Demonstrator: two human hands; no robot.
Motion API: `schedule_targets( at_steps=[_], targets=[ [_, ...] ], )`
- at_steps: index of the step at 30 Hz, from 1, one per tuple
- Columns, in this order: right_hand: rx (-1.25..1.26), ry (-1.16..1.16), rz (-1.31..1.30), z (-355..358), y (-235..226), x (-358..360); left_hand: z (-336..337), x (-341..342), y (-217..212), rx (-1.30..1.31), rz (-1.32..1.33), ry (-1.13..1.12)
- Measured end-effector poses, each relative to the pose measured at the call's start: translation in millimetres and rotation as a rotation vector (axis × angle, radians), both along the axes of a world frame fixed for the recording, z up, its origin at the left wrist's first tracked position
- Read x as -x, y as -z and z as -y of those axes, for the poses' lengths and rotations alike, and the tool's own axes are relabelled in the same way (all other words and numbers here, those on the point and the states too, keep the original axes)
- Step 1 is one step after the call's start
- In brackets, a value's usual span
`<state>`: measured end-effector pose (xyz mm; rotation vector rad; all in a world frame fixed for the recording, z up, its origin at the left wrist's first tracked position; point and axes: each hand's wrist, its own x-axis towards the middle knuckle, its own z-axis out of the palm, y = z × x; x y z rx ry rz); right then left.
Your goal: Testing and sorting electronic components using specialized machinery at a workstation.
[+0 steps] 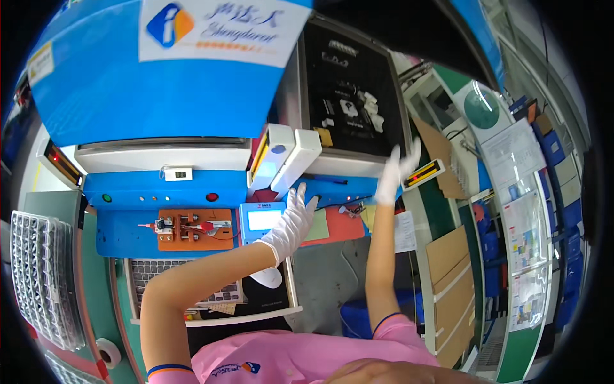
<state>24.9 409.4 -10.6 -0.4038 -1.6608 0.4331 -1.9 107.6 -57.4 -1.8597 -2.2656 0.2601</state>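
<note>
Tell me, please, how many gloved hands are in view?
2. The left hand is raised near the small blue screen unit; the right hand reaches higher, toward the edge of the black panel. Both wear white gloves and hold nothing.

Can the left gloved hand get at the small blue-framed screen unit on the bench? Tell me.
Probably yes. The left gloved hand hangs open just right of the small blue-framed screen unit, nearly touching its edge, with nothing between them.
</note>
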Motion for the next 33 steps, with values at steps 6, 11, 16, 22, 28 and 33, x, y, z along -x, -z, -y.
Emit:
schedule_targets(
  at_steps=[6, 11, 16, 22, 28, 33],
  targets=[
    [0.808, -0.174, 0.044, 17.8, 85.2, -86.9, -11.5, -3.6, 7.8, 0.064, -0.076, 0.019],
    [0.812, -0.144, 0.015, 13.4, 92.5, -90.7, -17.3, -5.8, 13.5, 0.084, -0.090, 0.003],
    [0.708, 0.077, 0.030, -5.1, 96.5, -73.9, -25.8, -11.4, 13.8, 0.061, -0.058, -0.078],
    [0.631, -0.019, -0.095, 81.0, 68.0, -88.5, 30.2, -8.1, -4.1, -0.404, 0.267, 0.015],
    [0.516, -0.807, 0.457, 227.7, 47.4, -76.4, 172.7, -45.9, -11.4, -0.855, 1.075, -0.074],
    [-0.102, -0.951, 0.698, 309.0, 57.3, -25.6, 240.4, -78.8, 18.7, -0.884, 1.400, -0.548]
  ],
)
